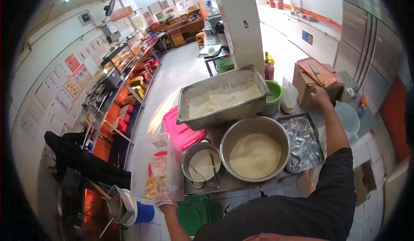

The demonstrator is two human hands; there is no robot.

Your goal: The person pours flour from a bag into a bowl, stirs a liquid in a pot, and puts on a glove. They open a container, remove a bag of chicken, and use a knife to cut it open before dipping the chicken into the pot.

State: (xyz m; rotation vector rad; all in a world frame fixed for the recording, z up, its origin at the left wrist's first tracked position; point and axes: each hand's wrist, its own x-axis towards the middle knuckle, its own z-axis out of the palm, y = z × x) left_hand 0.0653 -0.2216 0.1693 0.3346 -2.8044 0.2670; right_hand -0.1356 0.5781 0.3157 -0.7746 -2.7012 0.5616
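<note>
My left hand [165, 198], in a clear plastic glove, is at the near edge of a clear plastic bin [176, 172], fingers extended toward pale, breaded-looking food pieces [155, 186]. A red-handled item [160, 154] lies inside the bin. Beside it stands a steel pot [186, 172] of pale liquid with tongs [214, 172] resting in it. My right hand [320, 97] is by the cardboard box [307, 92], fingers curled, near the handle of a knife [316, 72] on a reddish-brown board [306, 64]. Whether those fingers hold anything is hidden.
A large round pot [224, 154] of pale flour-like powder stands before me. Behind it is a deep steel tray [207, 122] of white powder. A foil-lined tray [302, 144], pink lid [174, 126], green basket [274, 88] and clear jug [347, 116] surround these. A blue bucket [144, 214] stands lower left.
</note>
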